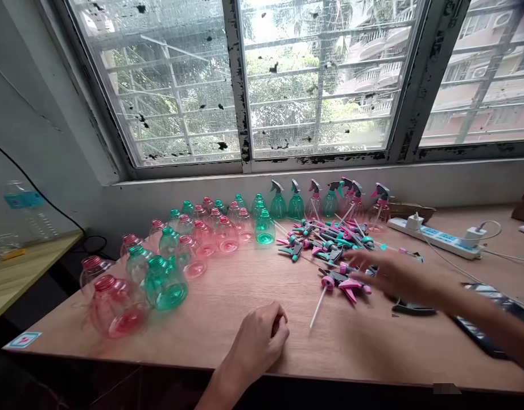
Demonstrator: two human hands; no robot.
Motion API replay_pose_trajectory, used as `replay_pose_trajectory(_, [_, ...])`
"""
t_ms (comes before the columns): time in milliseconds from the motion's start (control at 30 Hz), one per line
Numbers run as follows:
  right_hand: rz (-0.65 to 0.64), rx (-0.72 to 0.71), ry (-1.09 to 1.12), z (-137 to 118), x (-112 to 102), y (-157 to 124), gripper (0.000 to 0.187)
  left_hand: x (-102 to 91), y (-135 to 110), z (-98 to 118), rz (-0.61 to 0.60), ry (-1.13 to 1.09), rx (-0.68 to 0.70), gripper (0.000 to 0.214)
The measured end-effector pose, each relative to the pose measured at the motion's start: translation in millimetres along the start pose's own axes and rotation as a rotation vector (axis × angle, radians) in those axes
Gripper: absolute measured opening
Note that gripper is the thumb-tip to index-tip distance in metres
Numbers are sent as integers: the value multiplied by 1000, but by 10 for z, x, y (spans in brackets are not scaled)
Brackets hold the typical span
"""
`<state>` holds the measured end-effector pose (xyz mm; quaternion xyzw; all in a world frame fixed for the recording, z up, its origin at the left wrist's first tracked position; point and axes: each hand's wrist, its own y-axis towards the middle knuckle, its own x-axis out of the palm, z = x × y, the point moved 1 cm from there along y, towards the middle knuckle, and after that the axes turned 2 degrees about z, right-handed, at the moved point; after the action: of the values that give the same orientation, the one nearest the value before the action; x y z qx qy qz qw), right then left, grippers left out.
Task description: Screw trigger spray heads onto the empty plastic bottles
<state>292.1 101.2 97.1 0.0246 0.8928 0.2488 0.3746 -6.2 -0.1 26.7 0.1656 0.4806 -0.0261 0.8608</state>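
My left hand rests near the table's front edge with its fingers curled closed; nothing shows in it. Stretched over a pile of pink, teal and black trigger spray heads, my right hand is slightly blurred, its fingers extended and apart. Just below its fingertips are a pink spray head and another one with a white dip tube. To the left stand several clear spray bottles without heads, among them a pink bottle and a green bottle at the front.
Along the wall stand bottles with heads fitted, including a green one. A power strip with plugs and cables lies at the right. A dark patterned object lies partly behind my right forearm. A sticker marks the left corner.
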Motion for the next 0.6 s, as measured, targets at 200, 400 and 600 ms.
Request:
replay_pose_trajectory(200, [-434, -176, 87, -210, 622, -1125, 30, 29, 8, 5, -19, 87, 17, 23])
replay_pose_trajectory(400, [-346, -55, 148, -74, 839, -1039, 32, 33, 21, -16, -71, 192, 29, 29])
replay_pose_trajectory(600, [-407, -82, 210, -137, 850, -899, 24, 71, 22, -13, -90, 278, 64, 26])
